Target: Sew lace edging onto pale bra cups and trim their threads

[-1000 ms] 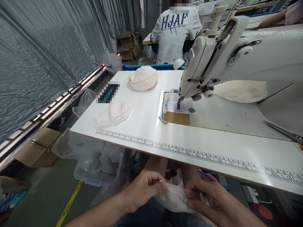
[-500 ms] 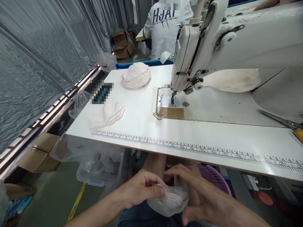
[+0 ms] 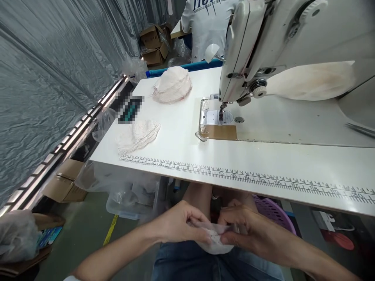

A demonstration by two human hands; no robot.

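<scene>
Above my lap, below the table's front edge, my left hand (image 3: 190, 226) pinches the left side of a sheer white fabric piece (image 3: 216, 246) with a lacy trim. My right hand (image 3: 238, 228) grips the same piece on its right side, thumb and fingers closed close to the left hand. The fabric is bunched between both hands, and the fingers hide part of it. A white lace-edged piece (image 3: 139, 136) lies on the table at left, behind the printed ruler (image 3: 205, 170). Farther back sits a pale pink, cap-shaped fabric piece (image 3: 172, 86).
A white sewing machine (image 3: 252, 43) stands on the table (image 3: 175, 136) at right, with cream fabric (image 3: 313, 80) under its arm. Scissors (image 3: 361, 128) lie at far right. Below are a purple basket (image 3: 275, 214) and a plastic bin (image 3: 125, 207). A person (image 3: 208, 35) sits beyond.
My right hand has gone from loosely cupping the fabric to gripping it beside my left hand. The fabric is now more bunched. The camera view has shifted a little.
</scene>
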